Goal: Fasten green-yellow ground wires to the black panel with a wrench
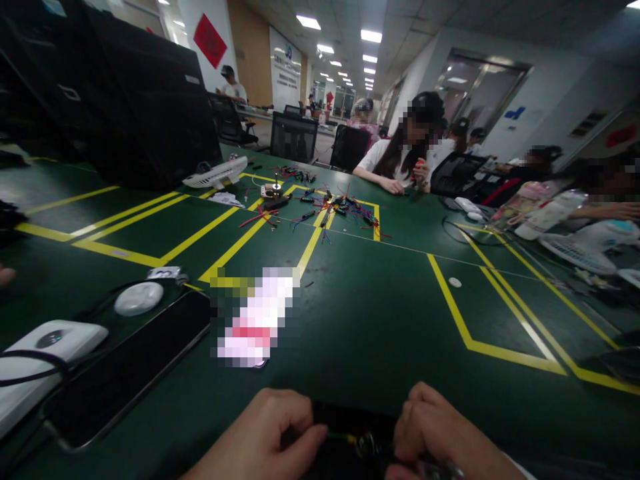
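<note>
At the near edge of the green table (360,320), my left hand (273,433) is closed, with a thin green-yellow wire (343,437) running from its fingertips. My right hand (435,430) is closed beside a small dark part (367,445) at the other end of the wire; what its curled fingers hold is hidden. Something shiny, too dark to make out, shows under the right hand. A bright phone-like object (260,320), blurred out, lies beyond my left hand. Farther back is a pile of small black parts with coloured wires (345,205).
On the left lie a dark phone (135,367), a white device (45,360) with a black cable and a white round object (139,298). Black cases (140,93) stand behind. A person (420,140) sits across the table. Bottles (550,212) and a white fan (580,252) are at right.
</note>
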`<action>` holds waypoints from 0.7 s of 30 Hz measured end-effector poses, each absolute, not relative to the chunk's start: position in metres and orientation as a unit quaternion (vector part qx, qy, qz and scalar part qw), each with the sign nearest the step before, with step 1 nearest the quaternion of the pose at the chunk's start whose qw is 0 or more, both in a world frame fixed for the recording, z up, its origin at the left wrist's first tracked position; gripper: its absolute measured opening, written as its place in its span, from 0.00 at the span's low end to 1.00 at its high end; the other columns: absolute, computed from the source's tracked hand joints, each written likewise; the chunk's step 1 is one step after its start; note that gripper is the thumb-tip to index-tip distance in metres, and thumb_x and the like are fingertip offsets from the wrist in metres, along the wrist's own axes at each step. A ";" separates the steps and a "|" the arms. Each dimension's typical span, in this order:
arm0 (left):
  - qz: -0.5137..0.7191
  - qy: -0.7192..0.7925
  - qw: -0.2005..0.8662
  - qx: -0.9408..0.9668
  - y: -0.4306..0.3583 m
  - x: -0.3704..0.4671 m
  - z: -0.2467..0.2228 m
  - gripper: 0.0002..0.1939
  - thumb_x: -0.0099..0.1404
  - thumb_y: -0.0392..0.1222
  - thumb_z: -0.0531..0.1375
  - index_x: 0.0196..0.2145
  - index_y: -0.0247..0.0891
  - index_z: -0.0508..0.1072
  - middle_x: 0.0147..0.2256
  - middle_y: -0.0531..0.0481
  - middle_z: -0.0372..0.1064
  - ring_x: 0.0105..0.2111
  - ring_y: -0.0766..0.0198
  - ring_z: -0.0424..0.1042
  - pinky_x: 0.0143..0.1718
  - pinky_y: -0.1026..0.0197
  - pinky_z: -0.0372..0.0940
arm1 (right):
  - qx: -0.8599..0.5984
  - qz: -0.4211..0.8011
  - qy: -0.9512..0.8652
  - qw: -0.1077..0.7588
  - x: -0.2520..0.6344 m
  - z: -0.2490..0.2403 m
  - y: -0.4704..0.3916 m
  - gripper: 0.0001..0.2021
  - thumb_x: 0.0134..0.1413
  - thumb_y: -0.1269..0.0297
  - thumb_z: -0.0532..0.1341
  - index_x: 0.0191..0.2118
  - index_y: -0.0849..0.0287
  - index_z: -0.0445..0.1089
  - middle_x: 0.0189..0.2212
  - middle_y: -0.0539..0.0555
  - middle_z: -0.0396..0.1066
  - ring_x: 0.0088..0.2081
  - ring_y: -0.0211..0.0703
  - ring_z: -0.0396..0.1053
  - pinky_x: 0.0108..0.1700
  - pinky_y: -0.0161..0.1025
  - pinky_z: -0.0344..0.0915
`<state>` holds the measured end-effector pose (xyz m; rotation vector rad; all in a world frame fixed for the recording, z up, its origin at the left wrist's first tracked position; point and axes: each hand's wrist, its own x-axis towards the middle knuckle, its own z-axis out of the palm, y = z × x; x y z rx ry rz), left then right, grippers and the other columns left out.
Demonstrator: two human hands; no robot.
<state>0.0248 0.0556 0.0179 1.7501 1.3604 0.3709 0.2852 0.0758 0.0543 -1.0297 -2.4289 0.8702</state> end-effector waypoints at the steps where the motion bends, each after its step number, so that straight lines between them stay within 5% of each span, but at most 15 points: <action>1: 0.148 0.547 0.434 0.701 0.056 0.025 0.019 0.18 0.68 0.43 0.55 0.21 0.38 0.60 0.23 0.57 0.59 0.25 0.67 0.61 0.27 0.65 0.50 | -0.343 0.296 -0.870 0.193 0.285 0.052 0.078 0.10 0.56 0.67 0.62 0.28 0.54 0.61 0.22 0.48 0.68 0.25 0.40 0.64 0.27 0.33 0.60; 11: 0.150 0.547 0.432 0.701 0.057 0.025 0.021 0.18 0.68 0.44 0.55 0.21 0.38 0.60 0.23 0.57 0.59 0.26 0.67 0.61 0.27 0.65 0.50 | -0.341 0.261 -0.892 0.139 0.276 0.060 0.078 0.12 0.49 0.77 0.62 0.25 0.56 0.59 0.22 0.48 0.70 0.25 0.38 0.64 0.28 0.32 0.60; 21: 0.163 0.542 0.429 0.704 0.056 0.024 0.012 0.17 0.68 0.43 0.55 0.21 0.37 0.62 0.23 0.58 0.61 0.25 0.68 0.62 0.27 0.66 0.51 | -0.219 0.217 -0.944 0.118 0.273 0.048 0.097 0.10 0.48 0.75 0.65 0.28 0.55 0.63 0.23 0.45 0.72 0.24 0.36 0.66 0.32 0.37 0.58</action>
